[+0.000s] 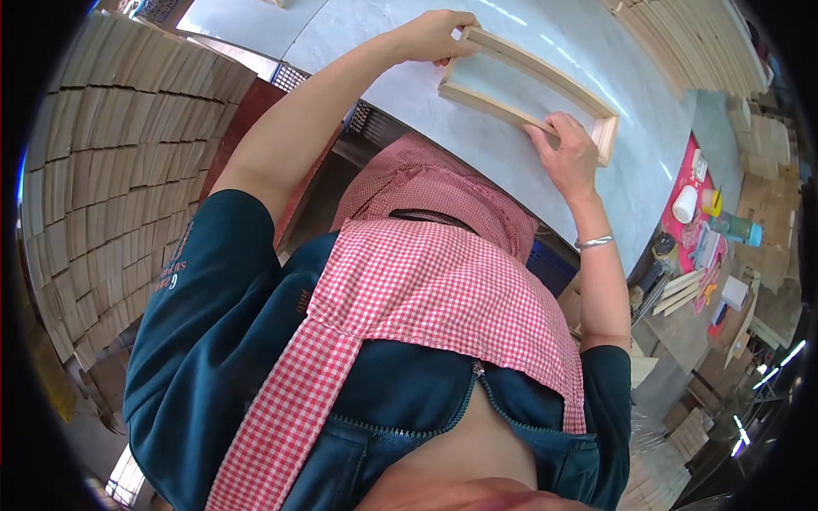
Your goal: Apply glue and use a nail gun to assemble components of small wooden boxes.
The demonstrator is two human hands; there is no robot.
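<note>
A long, narrow rectangular wooden frame (545, 66) of pale, bare wood lies at a slant over the grey-white tabletop (409, 95). My left hand (437, 37) is closed around its far left corner, with the fingers partly hidden behind the wood. Along the near long side, toward the right end, my right hand (564, 152) grips the rail between thumb and fingers. The tabletop shows through the frame's open middle. Whether the frame rests on the table or is held slightly above it, I cannot tell.
Tall stacks of wooden strips (128, 170) rise at my left. More pale boards (694, 43) are piled at the far right of the table. To the right sit a white bottle (684, 205), a teal-capped bottle (740, 230) and loose wood strips (679, 294). A blue crate (550, 271) stands below the table edge.
</note>
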